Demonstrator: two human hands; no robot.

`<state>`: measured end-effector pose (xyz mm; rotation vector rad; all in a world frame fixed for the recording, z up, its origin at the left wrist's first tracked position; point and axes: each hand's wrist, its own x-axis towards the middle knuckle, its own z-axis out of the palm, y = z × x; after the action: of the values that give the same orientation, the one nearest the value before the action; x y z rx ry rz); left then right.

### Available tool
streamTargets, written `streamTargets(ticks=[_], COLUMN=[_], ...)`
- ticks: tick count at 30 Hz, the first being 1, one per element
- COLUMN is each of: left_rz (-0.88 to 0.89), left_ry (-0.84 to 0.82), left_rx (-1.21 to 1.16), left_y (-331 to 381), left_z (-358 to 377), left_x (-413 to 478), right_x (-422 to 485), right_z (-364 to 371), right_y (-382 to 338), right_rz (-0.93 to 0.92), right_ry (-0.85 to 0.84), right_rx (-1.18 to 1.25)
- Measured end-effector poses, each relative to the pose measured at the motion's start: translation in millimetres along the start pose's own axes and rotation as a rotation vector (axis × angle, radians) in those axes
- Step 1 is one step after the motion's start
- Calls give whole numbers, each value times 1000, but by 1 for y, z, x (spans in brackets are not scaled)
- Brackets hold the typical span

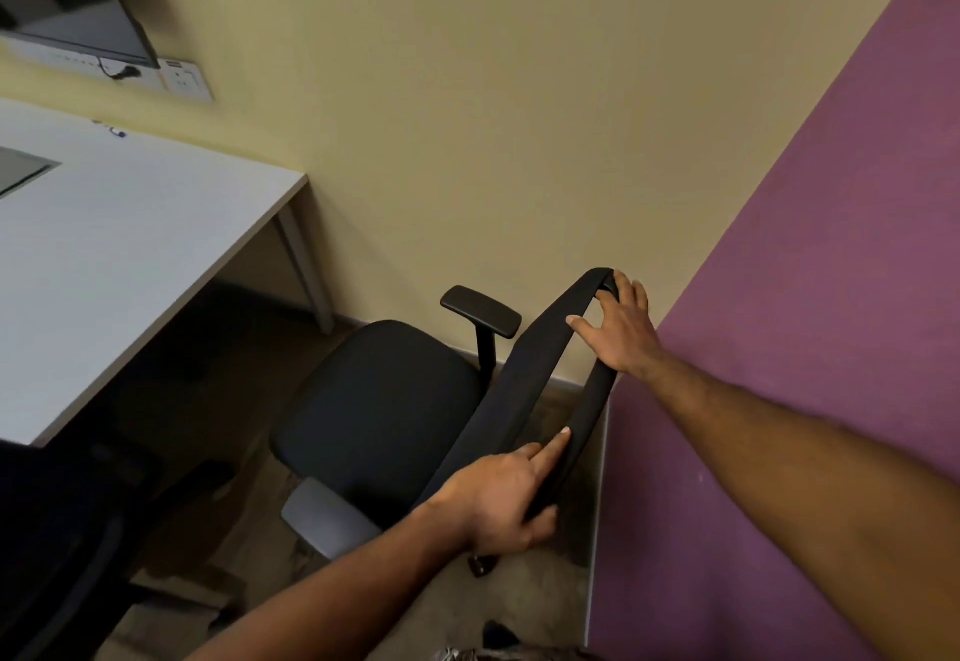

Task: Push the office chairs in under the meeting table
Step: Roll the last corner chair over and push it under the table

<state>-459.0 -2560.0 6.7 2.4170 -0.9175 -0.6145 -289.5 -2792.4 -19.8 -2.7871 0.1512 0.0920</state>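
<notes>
A black office chair [379, 400] with two armrests stands on the carpet near the corner of the room, its seat outside the table's edge. My left hand [501, 497] grips the near end of the backrest's top edge [524, 380], index finger stretched along it. My right hand [621, 330] holds the far end of the same edge, fingers curled over it. The white meeting table [130, 245] is at the left, its corner leg [306, 271] close to the chair.
A second dark chair [67, 530] sits at the lower left by the table. A purple partition wall [805, 297] runs along the right, a beige wall behind. A screen [78, 0] and socket strip [182, 78] hang on the wall at the upper left.
</notes>
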Motion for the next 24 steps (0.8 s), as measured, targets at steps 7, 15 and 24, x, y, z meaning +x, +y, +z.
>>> streamTargets(ticks=[7,15,24], left_rz=[-58,-337,-475], left_ry=[82,280,355], left_rx=[89,269,310], left_y=[-41,-78,-117], left_z=[-9,-17,-42], left_x=[-21,-59,-95], right_x=[14,8,4], right_z=[19,37,55], right_y=[-41,-105,-164], right_rz=[-127,-139,-165], right_ry=[44,65,12], right_rx=[-74,-57,-89])
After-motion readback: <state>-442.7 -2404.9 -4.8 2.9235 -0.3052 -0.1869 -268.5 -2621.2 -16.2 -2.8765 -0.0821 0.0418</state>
